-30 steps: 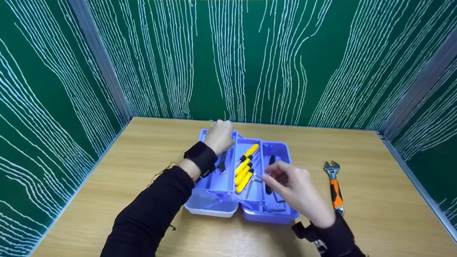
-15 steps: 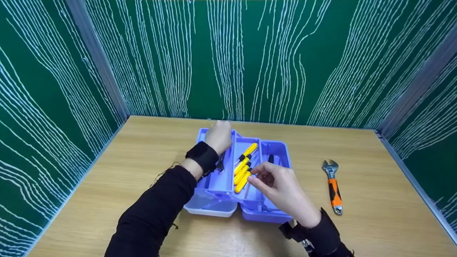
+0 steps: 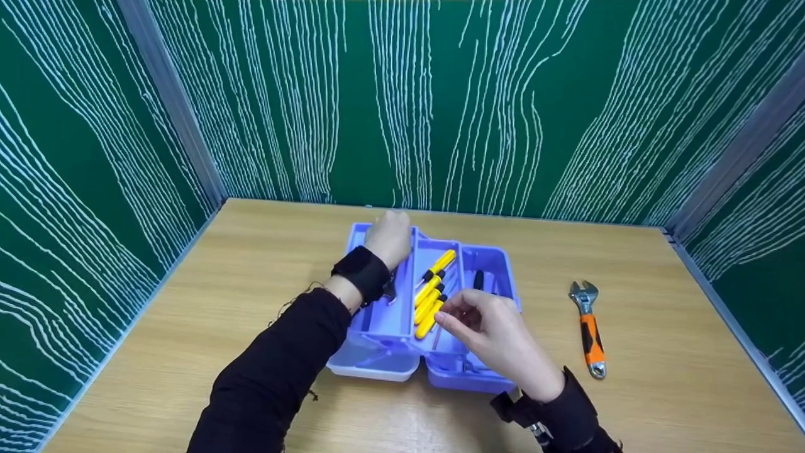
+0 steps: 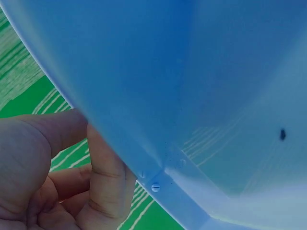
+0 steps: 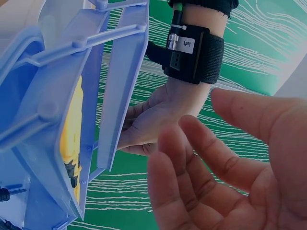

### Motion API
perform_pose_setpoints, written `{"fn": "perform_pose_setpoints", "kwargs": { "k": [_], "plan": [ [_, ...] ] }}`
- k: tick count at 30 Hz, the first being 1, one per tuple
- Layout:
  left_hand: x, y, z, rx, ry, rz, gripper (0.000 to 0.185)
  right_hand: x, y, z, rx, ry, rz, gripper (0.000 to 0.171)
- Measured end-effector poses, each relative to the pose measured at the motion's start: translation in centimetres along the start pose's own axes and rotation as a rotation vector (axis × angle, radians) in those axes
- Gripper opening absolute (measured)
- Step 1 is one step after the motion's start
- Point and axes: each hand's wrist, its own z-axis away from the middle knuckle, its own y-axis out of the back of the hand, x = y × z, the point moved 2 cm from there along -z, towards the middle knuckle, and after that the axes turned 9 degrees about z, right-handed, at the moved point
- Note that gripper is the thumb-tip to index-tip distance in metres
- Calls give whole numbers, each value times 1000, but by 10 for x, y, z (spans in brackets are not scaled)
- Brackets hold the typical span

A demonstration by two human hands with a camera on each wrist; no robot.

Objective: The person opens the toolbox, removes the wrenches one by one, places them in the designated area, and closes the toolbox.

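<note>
Purple toolbox (image 3: 466,381): near the table's (image 3: 679,352) back edge. My left hand (image 3: 388,239): gripping its rim. My right hand (image 3: 497,324): empty, fingers loosely bent, near yellow screwdrivers (image 3: 429,304). Wrench (image 3: 590,336): toward right edge.

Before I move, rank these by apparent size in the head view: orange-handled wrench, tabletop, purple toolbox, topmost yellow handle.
1. Tabletop
2. Purple toolbox
3. Orange-handled wrench
4. Topmost yellow handle
No two look alike in size.
</note>
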Motion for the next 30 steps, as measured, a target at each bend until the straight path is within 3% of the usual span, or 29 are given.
{"fn": "perform_pose_setpoints", "kwargs": {
  "k": [9,17,24,30],
  "plan": [
    [-1,-2,-2,29,15,-21,23,0,-2,-1,-8,-2,-2,11],
    [1,-4,-2,3,-48,-49,21,-1,-6,-2,1,43,-14,11],
    [3,-9,0,-14,-161,-109,17,0,-7,-2,-5,47,-12,11],
    [3,-10,0,-31,-149,-107,19,1,-7,-3,-26,15,6,9]
  ]
}}
